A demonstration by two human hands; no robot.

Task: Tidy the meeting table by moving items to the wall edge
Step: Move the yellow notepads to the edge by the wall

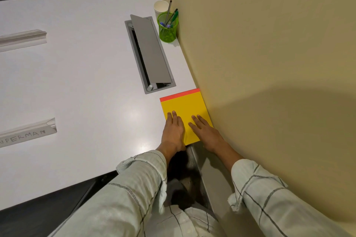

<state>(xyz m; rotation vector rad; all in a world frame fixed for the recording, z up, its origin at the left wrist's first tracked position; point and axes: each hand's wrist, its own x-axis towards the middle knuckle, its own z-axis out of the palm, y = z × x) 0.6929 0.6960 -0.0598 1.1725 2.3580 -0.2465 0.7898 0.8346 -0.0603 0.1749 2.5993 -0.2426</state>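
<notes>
A yellow notepad [183, 106] with an orange-red top strip lies flat on the white table [86, 82], its right side against the beige wall [269, 63]. My left hand [173, 131] rests on the pad's near left part, fingers flat and its thumb at the near edge. My right hand [204, 131] lies palm down on the pad's near right part, fingers spread. A green mesh pen holder [167, 31] with several pens stands by the wall farther back, and a white paper cup [160, 6] stands just behind it.
A grey cable box [152, 56] with its lid raised is set into the table between the pad and the pen holder. Two folded name cards [28, 132] [23, 39] lie at the left; the nearer one has handwritten letters. The table's near edge runs close to my sleeves.
</notes>
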